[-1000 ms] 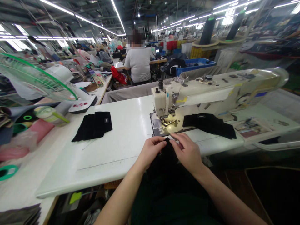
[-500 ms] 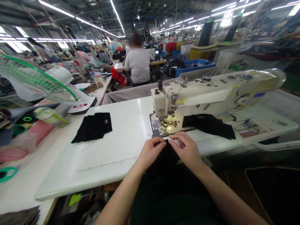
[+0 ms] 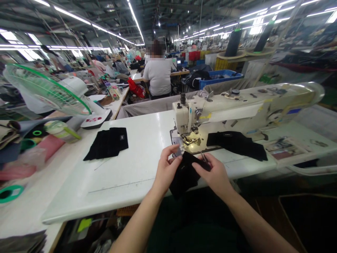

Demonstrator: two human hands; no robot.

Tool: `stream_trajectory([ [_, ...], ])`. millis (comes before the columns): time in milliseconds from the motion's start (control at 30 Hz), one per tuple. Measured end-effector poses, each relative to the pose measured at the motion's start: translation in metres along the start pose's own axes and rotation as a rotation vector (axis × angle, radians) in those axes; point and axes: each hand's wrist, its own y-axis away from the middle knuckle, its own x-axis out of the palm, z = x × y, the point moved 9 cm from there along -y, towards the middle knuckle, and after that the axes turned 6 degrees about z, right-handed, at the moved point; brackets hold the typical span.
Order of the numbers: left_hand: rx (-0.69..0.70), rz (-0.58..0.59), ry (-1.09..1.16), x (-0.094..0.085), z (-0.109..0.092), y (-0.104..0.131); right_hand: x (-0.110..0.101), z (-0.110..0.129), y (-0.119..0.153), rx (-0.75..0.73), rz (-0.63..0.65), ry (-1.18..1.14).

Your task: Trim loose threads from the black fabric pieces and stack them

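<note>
Between my two hands, at the table's front edge, is a piece of black fabric [image 3: 185,175]. My left hand [image 3: 167,167] pinches its left side, and my right hand [image 3: 212,171] grips its right side, with a small metal tool partly showing between the fingers. Just beyond the hands is the lit needle area of a white sewing machine [image 3: 181,117]. Black pieces with a small label [image 3: 107,144] lie on the table to the left. More black pieces [image 3: 237,143] rest beside the machine bed on the right.
A green fan [image 3: 52,88] stands at the left, near a green tape roll [image 3: 10,194]. An open tray of small items [image 3: 284,149] is at the right. A person in a white shirt [image 3: 158,75] sits ahead, beside a blue basket [image 3: 221,76].
The black fabric has come up over the table edge and is spread more between my hands. My right hand has shifted slightly right and down; the metal tool shows more. The view has tilted slightly.
</note>
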Motion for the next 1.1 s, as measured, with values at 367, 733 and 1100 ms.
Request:
stream_trajectory([
  [367,-0.25,0.201,0.449,0.032,0.016,0.027,0.025,0.041,0.019,-0.436,0.15,0.366],
  [733,-0.288,0.22,0.45,0.034,0.035,0.035,0.03,0.037,0.014,-0.375,0.056,0.549],
  [1100,-0.295,0.203,0.385,0.034,0.036,0.034,0.029,0.037,0.013,-0.397,0.042,0.563],
])
